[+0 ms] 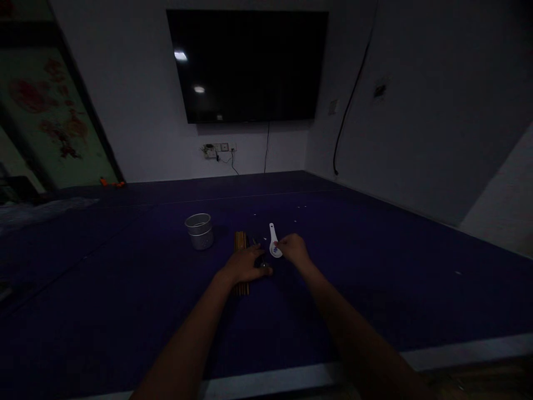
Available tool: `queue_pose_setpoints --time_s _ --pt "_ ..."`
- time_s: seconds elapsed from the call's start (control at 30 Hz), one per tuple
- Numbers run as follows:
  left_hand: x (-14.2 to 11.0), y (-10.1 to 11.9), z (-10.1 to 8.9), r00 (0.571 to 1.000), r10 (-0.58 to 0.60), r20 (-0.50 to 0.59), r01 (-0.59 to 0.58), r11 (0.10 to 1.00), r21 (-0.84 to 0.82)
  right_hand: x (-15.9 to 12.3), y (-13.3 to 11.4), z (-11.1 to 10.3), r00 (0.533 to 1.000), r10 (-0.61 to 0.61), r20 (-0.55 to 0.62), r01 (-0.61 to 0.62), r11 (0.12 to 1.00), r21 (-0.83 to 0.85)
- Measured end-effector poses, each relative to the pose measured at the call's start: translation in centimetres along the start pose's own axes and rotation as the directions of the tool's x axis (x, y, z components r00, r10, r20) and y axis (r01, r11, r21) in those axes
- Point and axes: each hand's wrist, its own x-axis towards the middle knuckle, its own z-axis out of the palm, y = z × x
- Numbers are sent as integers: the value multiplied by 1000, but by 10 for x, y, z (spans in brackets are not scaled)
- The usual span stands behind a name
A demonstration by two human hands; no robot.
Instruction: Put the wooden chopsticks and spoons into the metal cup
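Observation:
My left hand (246,265) rests over a bundle of wooden chopsticks (240,240), thumb and fingers apart. Between its thumb and fingers shows a dark, shiny metal piece, perhaps a spoon (264,265), partly hidden by the hand. A white soup spoon (272,233) with a blue mark in its bowl lies to the right, its handle pointing away from me. At the right side of that bowl, my right hand (293,248) has its fingers pinched together on the rim. A round metal holder (200,232) stands upright to the left of the chopsticks.
The low platform has a dark blue-purple cover (125,311) with small white bits scattered on it and a pale front edge (270,383). Clear plastic sheeting (50,210) lies at the far left. Behind are a wall-mounted television (250,66) and sockets (219,149).

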Motion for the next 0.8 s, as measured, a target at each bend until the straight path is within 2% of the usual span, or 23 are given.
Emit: queue_pose_setpoints --time_s 0.2,0.5,0.67,0.8 --pt "-1 -9 -8 997 -20 76 17 999 45 -5 -8 5 997 -52 50 53 998 -13" --pt "-2 -23 -5 998 29 61 -29 1000 -4 -9 -13 15 993 -90 72 94 995 -45" --pt "-9 -31 -4 997 42 57 -43 999 13 -12 -16 17 987 -138 82 142 989 -37" --pt "-18 -36 -7 997 59 50 -60 998 20 -14 -20 18 989 -133 69 134 991 -10"
